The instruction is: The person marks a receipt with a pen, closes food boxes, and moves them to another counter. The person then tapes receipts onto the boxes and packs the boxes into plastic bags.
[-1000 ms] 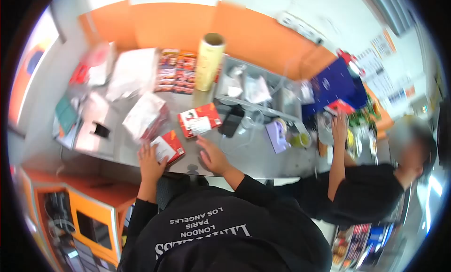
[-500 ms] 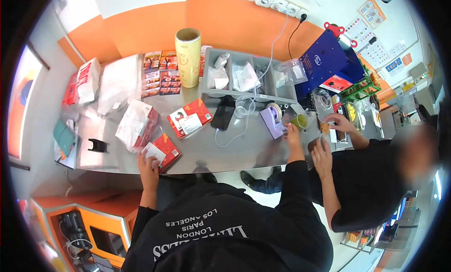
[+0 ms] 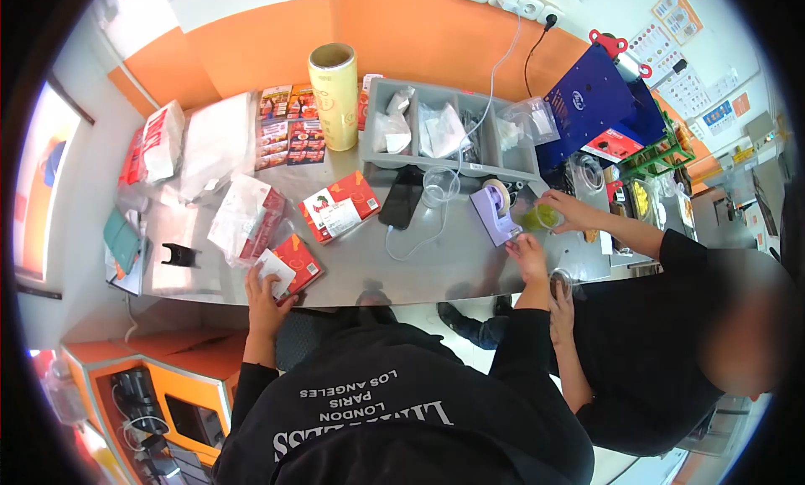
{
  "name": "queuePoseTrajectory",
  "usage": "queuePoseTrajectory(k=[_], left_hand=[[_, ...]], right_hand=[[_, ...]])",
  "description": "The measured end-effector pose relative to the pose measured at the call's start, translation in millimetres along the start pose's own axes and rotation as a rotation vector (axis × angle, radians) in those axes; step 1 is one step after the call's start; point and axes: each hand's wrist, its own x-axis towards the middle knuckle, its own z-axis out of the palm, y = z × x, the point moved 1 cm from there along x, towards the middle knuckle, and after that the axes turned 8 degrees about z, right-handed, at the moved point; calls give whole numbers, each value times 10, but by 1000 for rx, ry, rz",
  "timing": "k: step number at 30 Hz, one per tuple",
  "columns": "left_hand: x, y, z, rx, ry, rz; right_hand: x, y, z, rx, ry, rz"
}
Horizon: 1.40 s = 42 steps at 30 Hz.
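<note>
My left hand [image 3: 267, 309] holds the near left corner of a small red box [image 3: 300, 259], with fingers over the white paper slip [image 3: 273, 274] on its top. My right hand [image 3: 528, 260] is at the front end of a lilac tape dispenser [image 3: 493, 221], its fingers drawn together; what is between them is too small to make out. A roll of tape [image 3: 501, 197] sits in the dispenser. Another red box [image 3: 350, 193] with a white label lies farther back. Beside the near box is a red-and-white package in clear plastic [image 3: 243, 221].
A co-worker's hand [image 3: 566, 210] holds a clear cup with green contents [image 3: 547, 217] to my right. A phone [image 3: 402, 202], a clear cup [image 3: 438, 186] and a white cable lie mid-table. Behind stand a grey divided bin [image 3: 402, 160] and a yellow film roll [image 3: 335, 108].
My right hand has drawn slightly toward me at the dispenser. My left hand stays on the red box. The co-worker's hand has reached to the cup with green contents.
</note>
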Motion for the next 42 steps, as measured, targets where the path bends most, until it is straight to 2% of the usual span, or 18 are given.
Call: queuePoseTrajectory(k=[2,6,8,9,11,13,15,17,19,21,23,24,26,31,33,35,37,42], left_hand=[[38,32,-7,-18,14,-7],[64,-42,16,-5,10,25],[69,-117,1,0,-6,40],[74,-111,20,7,-11,41],[50,-93,41,6,-7,38],[30,-52,75,10,0,31],[11,34,119,39,68,-38],[2,80,175,53,82,-60],[-3,118,215,67,99,-88],[-11,149,238,94,121,-124],[-15,151,272,88,132,-131],[-22,146,275,88,142,-140],[-23,161,258,79,133,-153],[-24,148,271,44,175,-151],[-25,120,244,25,178,-108],[-50,70,309,32,197,-146],[-63,49,341,40,212,-157],[-84,25,393,15,245,-175]], right_hand=[[211,313,-135,-152,42,-100],[301,431,-18,-240,183,-109],[299,502,38,-591,320,-49],[241,495,66,-589,337,-52],[50,518,175,-1293,489,-340],[-167,567,422,-1434,479,-232],[-555,396,991,-1508,298,-305],[-807,391,1545,-1264,133,-324],[-1004,467,1982,-1188,-147,-622],[-1130,588,2455,-939,-253,-632],[-1318,536,2907,-894,-411,-497],[-1371,571,3093,-895,-414,-503],[-1468,684,3384,-772,-590,-428],[-1355,1312,3802,-506,-695,-546],[-1269,1546,3850,-464,-691,-531],[-1323,1508,3852,-470,-699,-365],[-1290,1610,3868,-414,-761,-304],[-1326,1786,3949,-393,-731,-358]])
